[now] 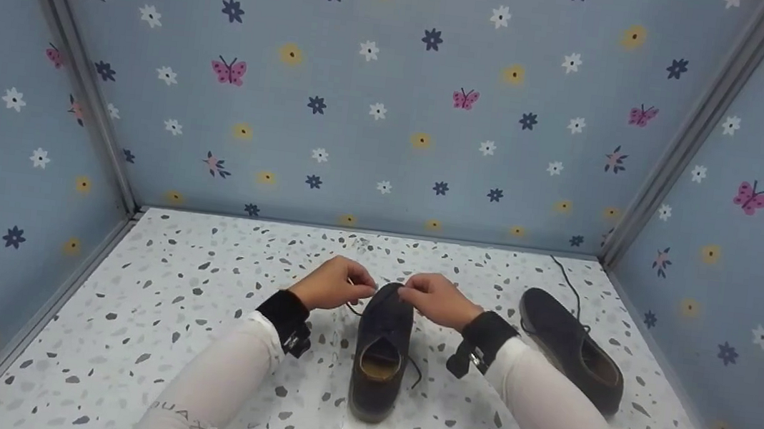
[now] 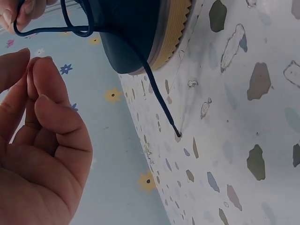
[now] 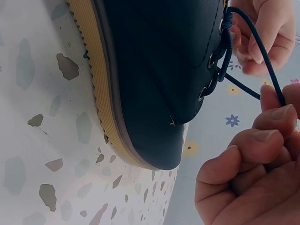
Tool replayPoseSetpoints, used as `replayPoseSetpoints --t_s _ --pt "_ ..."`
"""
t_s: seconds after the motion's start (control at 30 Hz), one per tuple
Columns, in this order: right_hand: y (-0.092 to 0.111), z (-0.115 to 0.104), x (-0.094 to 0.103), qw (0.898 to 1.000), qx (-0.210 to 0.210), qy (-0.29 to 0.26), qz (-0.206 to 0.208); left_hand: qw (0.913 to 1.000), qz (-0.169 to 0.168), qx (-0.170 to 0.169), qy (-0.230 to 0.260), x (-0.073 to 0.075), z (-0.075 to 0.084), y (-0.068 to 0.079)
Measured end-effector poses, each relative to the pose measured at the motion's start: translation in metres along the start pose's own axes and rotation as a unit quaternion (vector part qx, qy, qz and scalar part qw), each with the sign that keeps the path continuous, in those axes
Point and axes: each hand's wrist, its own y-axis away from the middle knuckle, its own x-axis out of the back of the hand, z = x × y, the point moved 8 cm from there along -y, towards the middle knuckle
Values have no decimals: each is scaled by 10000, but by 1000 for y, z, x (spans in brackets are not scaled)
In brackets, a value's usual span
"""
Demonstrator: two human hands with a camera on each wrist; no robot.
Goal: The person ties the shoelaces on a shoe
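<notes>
One shoelace is pinched in my right hand; whether my left hand grips any, I can't tell. I'd draw it gently rightward, keeping the lace-up shoe flat.

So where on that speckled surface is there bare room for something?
Roomiest: between the left sleeve and left wall; also a strip between the middle shoe and back wall. Crowded around that shoe: left hand, right hand, lace.
</notes>
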Motion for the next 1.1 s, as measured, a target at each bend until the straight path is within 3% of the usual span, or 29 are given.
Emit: replayPoseSetpoints --t_s 0.27,0.5,0.77,1.1 --pt "-1 1 -2 10000 -26 19 -1 9996 -78 156 -225 -14 -5 -9" --pt "-3 -1 -3 9999 18 119 91 9999 -21 38 -153 -20 -3 -14" --pt "-2 -5 -3 9998 123 157 69 9998 -171 53 -21 -22 1 -12" --pt "10 6 -5 9995 160 -218 -186 9999 -45 137 81 -19 -5 -13"
